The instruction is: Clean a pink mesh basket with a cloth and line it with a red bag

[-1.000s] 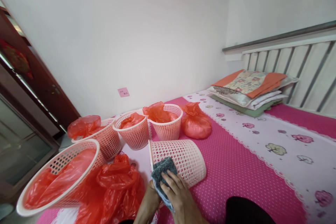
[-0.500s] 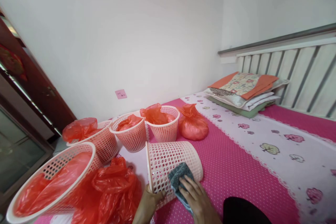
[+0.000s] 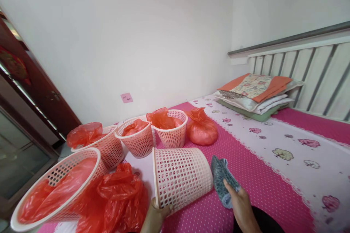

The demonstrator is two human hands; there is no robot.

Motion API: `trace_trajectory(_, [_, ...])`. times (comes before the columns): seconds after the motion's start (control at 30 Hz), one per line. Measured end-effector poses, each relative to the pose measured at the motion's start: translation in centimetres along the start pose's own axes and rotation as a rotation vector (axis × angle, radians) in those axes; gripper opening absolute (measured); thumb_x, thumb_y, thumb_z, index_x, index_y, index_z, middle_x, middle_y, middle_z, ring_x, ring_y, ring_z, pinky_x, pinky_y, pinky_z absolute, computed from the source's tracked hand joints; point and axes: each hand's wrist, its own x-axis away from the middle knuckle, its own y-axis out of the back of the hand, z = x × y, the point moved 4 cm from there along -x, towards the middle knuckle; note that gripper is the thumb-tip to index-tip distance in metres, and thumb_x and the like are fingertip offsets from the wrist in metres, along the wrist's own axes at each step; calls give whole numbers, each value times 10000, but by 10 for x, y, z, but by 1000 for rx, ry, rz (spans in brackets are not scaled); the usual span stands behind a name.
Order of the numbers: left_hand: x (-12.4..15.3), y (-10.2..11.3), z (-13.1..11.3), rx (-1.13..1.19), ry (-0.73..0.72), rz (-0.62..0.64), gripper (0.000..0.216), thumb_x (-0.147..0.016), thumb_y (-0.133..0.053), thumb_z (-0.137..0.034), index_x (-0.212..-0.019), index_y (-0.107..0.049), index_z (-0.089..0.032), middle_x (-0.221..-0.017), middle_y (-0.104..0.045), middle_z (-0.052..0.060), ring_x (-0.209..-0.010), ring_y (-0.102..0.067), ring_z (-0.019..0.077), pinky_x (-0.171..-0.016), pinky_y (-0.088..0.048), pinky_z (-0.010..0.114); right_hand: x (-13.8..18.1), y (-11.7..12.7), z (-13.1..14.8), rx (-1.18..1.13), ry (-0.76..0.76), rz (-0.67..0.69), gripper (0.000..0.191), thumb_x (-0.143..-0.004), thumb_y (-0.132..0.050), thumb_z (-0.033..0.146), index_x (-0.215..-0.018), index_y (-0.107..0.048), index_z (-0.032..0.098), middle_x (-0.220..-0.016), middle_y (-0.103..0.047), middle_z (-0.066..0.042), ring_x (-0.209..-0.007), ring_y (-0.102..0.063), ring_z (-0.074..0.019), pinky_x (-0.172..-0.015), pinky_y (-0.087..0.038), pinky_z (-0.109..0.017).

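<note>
Here, left hand (image 3: 156,215) grips rim of perforated pink plastic basket (image 3: 182,177), lying on side on dotted pink bed cover (image 3: 246,182), empty inside. Right hand (image 3: 242,206) clasps grey fuzzy cloth (image 3: 222,180), just beside basket bottom, touching or apart cannot tell. Left: crumpled red plastic bag (image 3: 120,194); tilted large basket (image 3: 58,185) lined with red bag. Farther: three upright baskets (image 3: 138,140), each with red bag; tied red bag (image 3: 201,128). Pink wall label (image 3: 126,97), writing unreadable.

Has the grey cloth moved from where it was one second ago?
Yes. The cloth in the right hand moved right, off the lying basket, past its base.
</note>
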Motion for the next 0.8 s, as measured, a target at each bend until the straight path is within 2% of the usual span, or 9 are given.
trace_trajectory(0.13, [-2,6,10,-9,-32,18,395,-610,-963,-424,-913,-872,-186,-1010,-867,126,-1005,-779,349,-1097,-519,523,-2,-2,4,-164,-63,18,506,-723,-829,559,-1068,-830,189,-1168,-827,-143,-1151,-755,-349,-1049,-572,-482])
trace_trajectory(0.27, [-5,11,13,-15,-31,27,556,-546,-989,-471,-981,-854,-153,-982,-865,148,-984,-791,365,-1024,-577,521,1,-4,9,-117,-56,40,465,-720,-831,540,-1037,-843,200,-1142,-836,-130,-1156,-756,-351,-1068,-562,-497])
trace_trajectory(0.4, [-9,21,-5,-29,-90,-191,628,-577,-967,-537,-1047,-811,-151,-979,-861,134,-951,-793,319,-908,-623,428,0,-3,7,-85,-39,65,459,-738,-825,546,-1047,-845,207,-1143,-836,-121,-1150,-760,-348,-1084,-552,-504])
trace_trajectory(0.47, [-13,21,-15,-5,-77,-249,617,-612,-944,-566,-1052,-784,-164,-967,-855,116,-877,-786,274,-814,-629,386,-2,-4,1,-98,-47,86,489,-738,-831,556,-1069,-840,197,-1156,-833,-122,-1162,-755,-347,-1093,-544,-502])
trace_trajectory(0.53, [-17,17,-22,3,-33,-288,561,-572,-962,-563,-905,-769,-155,-776,-817,64,-674,-727,201,-640,-587,307,-5,-4,-5,-122,-59,91,517,-720,-856,552,-1084,-835,186,-1143,-836,-121,-1136,-765,-345,-1076,-555,-495])
trace_trajectory(0.6, [-20,12,-25,-7,-6,-318,522,-496,-996,-534,-703,-724,-141,-559,-697,-2,-507,-601,132,-518,-493,249,-6,-5,-9,-168,-66,78,531,-682,-899,526,-1088,-830,191,-1111,-845,-112,-1081,-783,-336,-1039,-579,-482])
trace_trajectory(0.67, [-20,5,-26,-5,9,-294,527,-453,-1007,-526,-631,-714,-126,-515,-656,-5,-486,-571,126,-506,-476,254,-7,-7,-10,-245,-79,83,520,-651,-929,489,-1075,-831,204,-1120,-843,-109,-1048,-793,-325,-999,-601,-467])
trace_trajectory(0.8, [-15,-4,-26,8,3,-206,543,-510,-984,-544,-757,-793,-100,-630,-738,54,-570,-636,169,-558,-508,283,-6,-11,-10,-364,-189,121,463,-584,-954,451,-964,-850,208,-1069,-848,-134,-949,-814,-331,-922,-631,-485])
